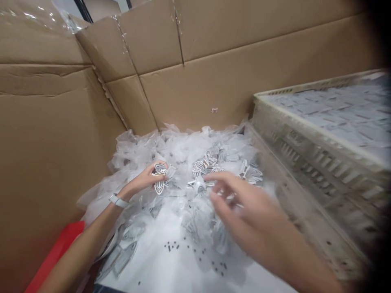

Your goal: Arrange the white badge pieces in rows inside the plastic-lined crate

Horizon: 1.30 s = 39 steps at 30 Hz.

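Note:
My left hand [146, 176], with a pale watch band [118, 201] at the wrist, is closed around a flat butterfly-shaped cut-out [159, 186] in grey with white outlines. Blurred by motion, my right hand [247, 209] reaches in from the right with its thumb and forefinger apart, and no object shows between them. Just beyond its forefinger lie more butterfly cut-outs [205, 163] on crumpled clear plastic bags [183, 142]. Whether the fingertip touches the nearest piece is unclear.
A dirty cream plastic crate [293, 150] filled with flat pale packets [339, 114] stands at right. Cardboard walls [220, 61] rise behind and at left. Small black bits [218, 266] lie scattered on the white surface [171, 270]. Bagged pieces [122, 258] and something red [62, 244] are lower left.

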Motion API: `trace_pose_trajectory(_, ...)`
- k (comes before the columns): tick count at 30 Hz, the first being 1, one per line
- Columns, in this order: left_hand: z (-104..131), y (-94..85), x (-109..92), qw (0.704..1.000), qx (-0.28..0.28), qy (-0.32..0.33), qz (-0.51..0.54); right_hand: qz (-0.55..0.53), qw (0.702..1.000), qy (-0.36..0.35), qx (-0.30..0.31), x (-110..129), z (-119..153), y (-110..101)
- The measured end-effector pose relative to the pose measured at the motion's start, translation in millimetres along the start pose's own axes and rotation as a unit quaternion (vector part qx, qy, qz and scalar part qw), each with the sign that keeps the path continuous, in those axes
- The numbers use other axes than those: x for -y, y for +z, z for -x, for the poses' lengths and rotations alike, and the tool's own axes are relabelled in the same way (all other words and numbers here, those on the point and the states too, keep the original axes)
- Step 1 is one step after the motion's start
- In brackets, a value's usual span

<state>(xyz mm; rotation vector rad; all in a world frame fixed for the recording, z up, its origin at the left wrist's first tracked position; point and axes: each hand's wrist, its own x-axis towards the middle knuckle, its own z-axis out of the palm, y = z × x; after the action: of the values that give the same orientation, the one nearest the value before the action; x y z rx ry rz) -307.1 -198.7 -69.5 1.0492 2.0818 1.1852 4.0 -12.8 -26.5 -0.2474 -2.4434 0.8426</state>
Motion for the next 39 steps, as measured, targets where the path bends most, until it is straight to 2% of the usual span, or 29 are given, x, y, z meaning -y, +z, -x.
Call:
trace_pose_trajectory(3,-3.1,2.7,2.7,1.000,-0.002,0.017,0.004,0.069,0.990,-0.003,0.126,-3.2,-62.4,54.2)
trace_pose_trajectory(5,-7.0,4.3,7.5,1.000,-0.003,0.031,0.006,0.105,0.970,-0.017,0.220,-6.3,-96.5,91.6)
trace_pose_trajectory(7,-12.1,4.9,15.2,0.999,-0.007,0.042,0.006,0.120,0.953,-0.017,0.279,-9.6,-116.6,119.9)
trace_pose_trajectory(10,-20.0,3.2,29.3,0.998,-0.027,0.058,0.010,0.136,0.942,-0.019,0.307,-15.2,-122.2,141.5)
trace_pose_trajectory(13,-23.8,0.4,38.8,0.997,-0.043,0.059,0.018,0.153,0.936,-0.024,0.316,-21.4,-115.4,147.6)
trace_pose_trajectory(17,-22.3,-2.4,38.8,0.997,-0.051,0.050,0.021,0.162,0.933,-0.034,0.320,-27.2,-110.8,151.9)
trace_pose_trajectory(23,-12.9,-13.3,27.9,0.996,-0.084,0.035,0.011,0.169,0.935,-0.040,0.311,-32.4,-110.8,154.3)
trace_pose_trajectory(29,9.0,-40.4,11.9,0.988,-0.156,0.018,-0.013,0.178,0.935,-0.035,0.304,-31.7,-109.4,155.8)
trace_pose_trajectory(32,24.5,-48.1,-1.6,0.983,-0.184,0.011,-0.022,0.184,0.937,-0.028,0.295,-28.2,-112.9,155.2)
trace_pose_trajectory(35,46.6,-41.2,-20.6,0.979,-0.201,0.009,-0.027,0.193,0.941,-0.019,0.276,-25.4,-122.1,153.0)
trace_pose_trajectory(39,83.0,-13.7,-48.1,0.974,-0.222,0.030,-0.035,0.208,0.948,-0.030,0.239,-28.3,-140.2,152.5)
